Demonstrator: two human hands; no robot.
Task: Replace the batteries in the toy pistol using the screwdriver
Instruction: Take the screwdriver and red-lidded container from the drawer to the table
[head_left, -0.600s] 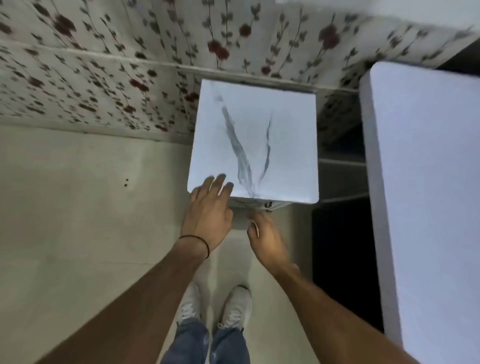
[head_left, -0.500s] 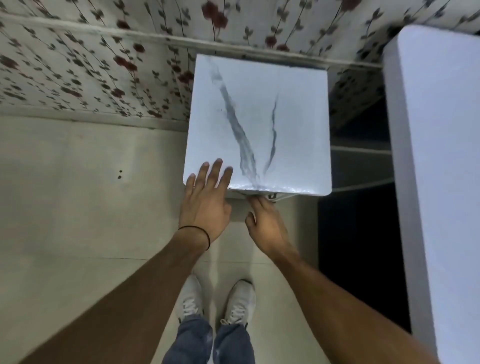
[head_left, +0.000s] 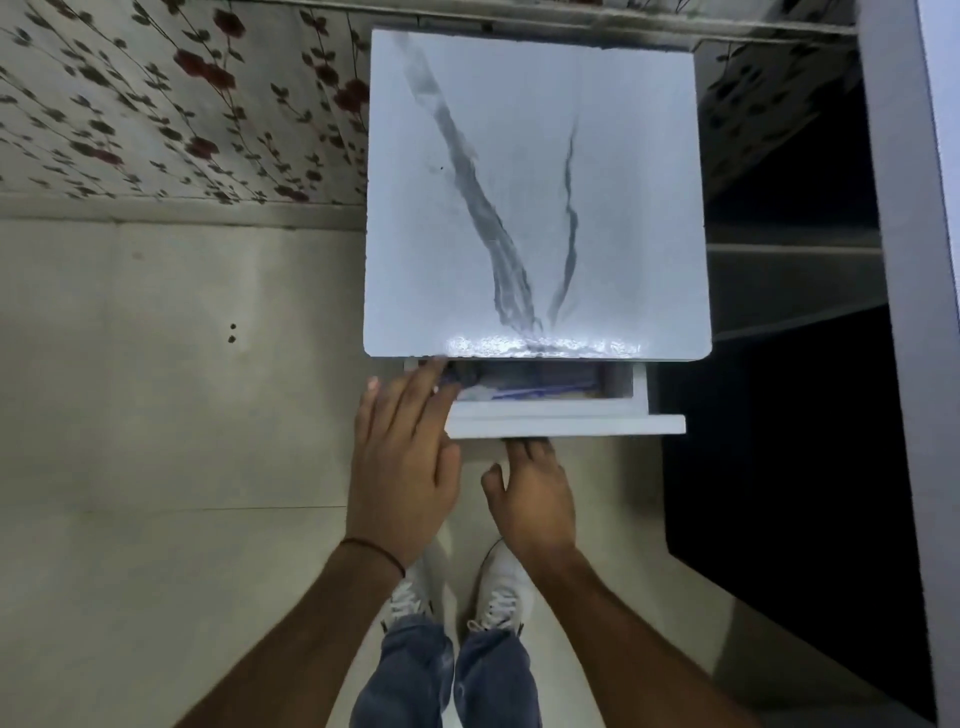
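Observation:
A white drawer (head_left: 566, 425) stands pulled a short way out from under the marble-patterned cabinet top (head_left: 535, 192). Inside it I make out blue and white items (head_left: 540, 388), blurred and mostly hidden; no toy pistol or screwdriver can be told apart. My right hand (head_left: 530, 499) is under the drawer's front edge, its fingertips hidden beneath it. My left hand (head_left: 405, 452) hovers over the drawer's left end with straight fingers, the tips at the opening.
A floral-papered wall (head_left: 171, 98) runs behind the cabinet. A tall white panel (head_left: 914, 312) stands on the right, with a dark gap (head_left: 779, 441) and shelves between it and the cabinet. Pale floor tiles (head_left: 156, 467) lie to the left. My white shoes (head_left: 498, 592) are below.
The drawer has come out from under the top, drawn by my right hand. My left hand has left the cabinet top and moved down to the drawer opening. The camera has moved closer.

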